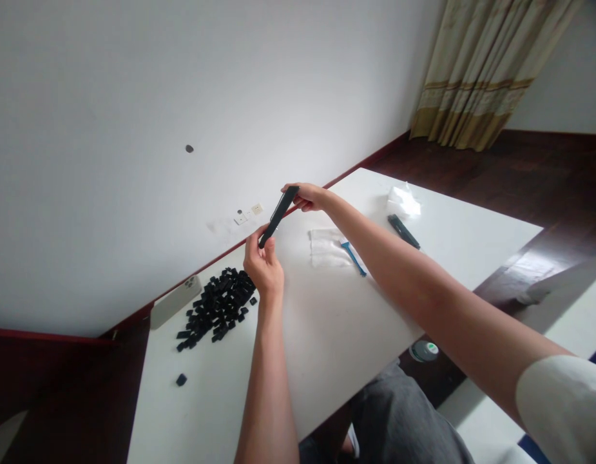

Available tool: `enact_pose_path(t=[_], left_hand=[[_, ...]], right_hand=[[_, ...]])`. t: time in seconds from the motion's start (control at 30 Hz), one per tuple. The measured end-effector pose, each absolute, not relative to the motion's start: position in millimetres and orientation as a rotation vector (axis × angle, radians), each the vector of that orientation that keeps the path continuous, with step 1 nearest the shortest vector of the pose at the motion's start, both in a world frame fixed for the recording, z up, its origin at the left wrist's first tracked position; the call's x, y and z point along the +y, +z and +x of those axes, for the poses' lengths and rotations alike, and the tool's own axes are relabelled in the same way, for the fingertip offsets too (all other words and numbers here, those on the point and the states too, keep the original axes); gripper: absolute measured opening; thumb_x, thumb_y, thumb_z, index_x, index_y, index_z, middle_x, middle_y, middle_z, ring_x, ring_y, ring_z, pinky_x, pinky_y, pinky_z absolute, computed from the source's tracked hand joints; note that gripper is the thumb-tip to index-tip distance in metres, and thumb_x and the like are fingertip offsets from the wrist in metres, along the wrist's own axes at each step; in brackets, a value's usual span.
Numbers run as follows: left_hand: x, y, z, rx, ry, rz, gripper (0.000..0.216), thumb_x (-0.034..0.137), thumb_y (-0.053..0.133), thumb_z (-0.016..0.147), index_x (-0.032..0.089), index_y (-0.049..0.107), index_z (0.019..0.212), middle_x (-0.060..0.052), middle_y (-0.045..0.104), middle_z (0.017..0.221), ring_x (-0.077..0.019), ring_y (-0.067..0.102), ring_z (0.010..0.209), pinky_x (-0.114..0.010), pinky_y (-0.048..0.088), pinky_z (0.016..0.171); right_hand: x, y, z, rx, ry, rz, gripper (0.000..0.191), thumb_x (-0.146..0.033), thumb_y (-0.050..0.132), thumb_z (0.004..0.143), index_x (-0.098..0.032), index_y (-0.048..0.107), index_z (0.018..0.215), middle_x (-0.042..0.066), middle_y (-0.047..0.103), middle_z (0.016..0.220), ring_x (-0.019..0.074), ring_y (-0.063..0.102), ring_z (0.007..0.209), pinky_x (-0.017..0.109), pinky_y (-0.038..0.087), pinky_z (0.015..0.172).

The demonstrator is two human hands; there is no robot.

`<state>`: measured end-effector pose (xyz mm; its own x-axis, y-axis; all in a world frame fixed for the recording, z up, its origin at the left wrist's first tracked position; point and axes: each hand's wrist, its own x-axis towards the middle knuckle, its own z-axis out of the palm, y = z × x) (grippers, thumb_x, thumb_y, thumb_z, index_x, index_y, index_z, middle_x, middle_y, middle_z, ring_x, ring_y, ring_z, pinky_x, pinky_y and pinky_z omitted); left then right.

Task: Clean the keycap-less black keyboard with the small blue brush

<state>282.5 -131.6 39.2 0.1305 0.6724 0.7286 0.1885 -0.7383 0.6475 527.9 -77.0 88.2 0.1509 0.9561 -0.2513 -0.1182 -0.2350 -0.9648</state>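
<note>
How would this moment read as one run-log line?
left hand: holds near end of black keyboard-like panel | right hand: holds far end | panel: raised, tilted | white table: loose black keycaps, blue brush

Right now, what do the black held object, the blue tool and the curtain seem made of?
Black held object: probably matte plastic, going by its dull, dark surface. Blue tool: likely plastic from its even colour, finish too small to tell. Curtain: soft-looking fabric, judging by its hanging folds.
</note>
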Motion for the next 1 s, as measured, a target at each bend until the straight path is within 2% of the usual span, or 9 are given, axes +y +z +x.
enact_pose_path(t=[0.1, 0.23, 0.37, 0.73, 0.9, 1.0], left_hand=[[-133.5, 41.1, 283.0, 0.855, 1.623, 2.042, 0.073, 0.079, 0.045, 0.103, 0.016, 0.075, 0.124, -0.017, 0.080, 0.120, -0.0253, 0.078, 0.106, -0.030, 0.057, 0.079], [-134.6, 43.1, 283.3, 0.872, 1.656, 2.034, 0.072, 0.079, 0.046, 0.103, 0.016, 0.076, 0.120, -0.017, 0.081, 0.115, -0.0244, 0.078, 0.100, -0.030, 0.056, 0.076], [-134.6, 42.3, 283.7, 0.851, 1.640, 2.046, 0.073, 0.079, 0.046, 0.103, 0.016, 0.075, 0.123, -0.018, 0.080, 0.120, -0.0253, 0.078, 0.105, -0.030, 0.057, 0.077], [-133.7, 40.8, 283.4, 0.872, 1.727, 1.997, 0.072, 0.078, 0.047, 0.103, 0.014, 0.075, 0.119, -0.016, 0.080, 0.111, -0.0226, 0.077, 0.094, -0.028, 0.054, 0.070], [-131.9, 38.8, 283.7, 0.896, 1.659, 2.025, 0.075, 0.081, 0.044, 0.103, 0.015, 0.074, 0.123, -0.017, 0.080, 0.115, -0.0233, 0.078, 0.095, -0.029, 0.055, 0.070], [-131.8, 38.3, 284.0, 0.901, 1.654, 2.032, 0.074, 0.081, 0.043, 0.102, 0.016, 0.074, 0.120, -0.016, 0.079, 0.113, -0.0231, 0.078, 0.096, -0.028, 0.056, 0.071]], right_hand=[[-77.4, 89.0, 527.4, -0.888, 1.283, -1.364, 0.041, -0.040, 0.058, 0.104, -0.026, 0.032, 0.075, -0.010, 0.020, 0.056, 0.0078, 0.014, 0.047, 0.019, 0.011, 0.037], [-79.0, 90.1, 526.2, -0.891, 1.306, -1.376, 0.039, -0.034, 0.058, 0.103, -0.026, 0.034, 0.074, -0.010, 0.021, 0.055, 0.0077, 0.013, 0.047, 0.020, 0.011, 0.038], [-80.2, 91.3, 524.7, -0.888, 1.272, -1.357, 0.040, -0.038, 0.054, 0.106, -0.026, 0.033, 0.074, -0.010, 0.020, 0.055, 0.0082, 0.014, 0.048, 0.019, 0.012, 0.037], [-78.2, 94.4, 522.7, -0.915, 1.317, -1.376, 0.039, -0.035, 0.055, 0.105, -0.026, 0.033, 0.075, -0.010, 0.022, 0.054, 0.0078, 0.013, 0.047, 0.019, 0.012, 0.038], [-77.4, 92.7, 524.8, -0.910, 1.292, -1.358, 0.042, -0.040, 0.054, 0.106, -0.026, 0.031, 0.074, -0.010, 0.019, 0.055, 0.0074, 0.013, 0.047, 0.019, 0.012, 0.038], [-78.1, 91.8, 525.6, -0.905, 1.320, -1.378, 0.042, -0.037, 0.059, 0.104, -0.026, 0.031, 0.074, -0.010, 0.021, 0.055, 0.0076, 0.013, 0.047, 0.020, 0.011, 0.038]])
